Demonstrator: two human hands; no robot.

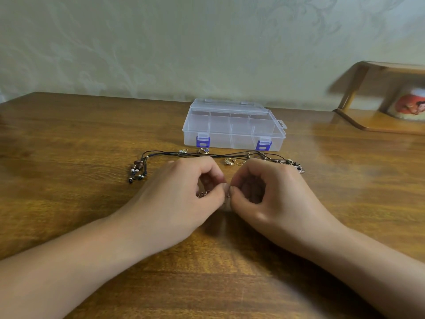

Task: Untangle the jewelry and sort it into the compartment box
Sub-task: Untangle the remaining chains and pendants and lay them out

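While both hands (pixel 227 189) pinch jewelry, black cords (pixel 207 154) lie left-right.

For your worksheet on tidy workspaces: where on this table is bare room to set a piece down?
Bare table left of the compartment box and beaded cords; also right of the box. Crowded: the strip between box and hands.

A brown wooden desk (pixel 69 139) shines in soft light; behind it stands a pale wall (pixel 184 42) with faint swirls; a small wooden shelf (pixel 377 120) sits at the desk's far right corner.
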